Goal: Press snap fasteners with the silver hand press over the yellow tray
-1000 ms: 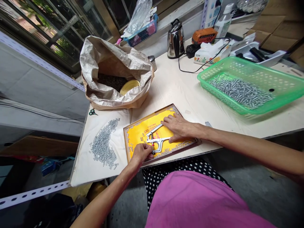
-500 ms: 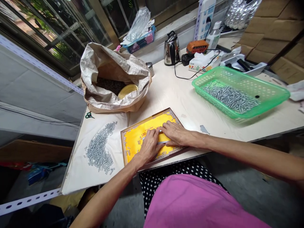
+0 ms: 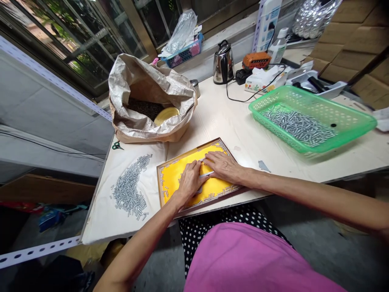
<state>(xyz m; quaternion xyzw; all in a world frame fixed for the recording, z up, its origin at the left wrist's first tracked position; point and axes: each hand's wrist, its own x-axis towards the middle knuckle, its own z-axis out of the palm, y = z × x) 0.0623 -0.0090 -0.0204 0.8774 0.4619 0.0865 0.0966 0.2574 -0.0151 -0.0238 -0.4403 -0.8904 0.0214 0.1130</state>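
My left hand (image 3: 191,178) and my right hand (image 3: 223,165) meet over a shallow brown-rimmed tray (image 3: 160,190) with a yellow bottom. Between them, thumbs and fingertips close on thin pale grey strips (image 3: 207,174); my fingers cover much of these, so their exact kind is unclear. A grey corner shows under my left palm. Small metal pins (image 3: 212,197) lie along the tray's inner edges. To the left, a heap of similar metal pins (image 3: 129,190) rests on a white cloth (image 3: 101,219).
A green basket (image 3: 343,109) holding many metal pins stands on the right. Behind the tray is an open sack (image 3: 152,134) with dark contents and a yellow bowl (image 3: 166,115). Scissors (image 3: 117,145), a kettle (image 3: 223,63) and a tissue box (image 3: 264,81) are also on the table.
Both hands have shifted slightly left and away from me over the tray, with the strips between them. Red print and a few loose pins beside my left hand no longer show.
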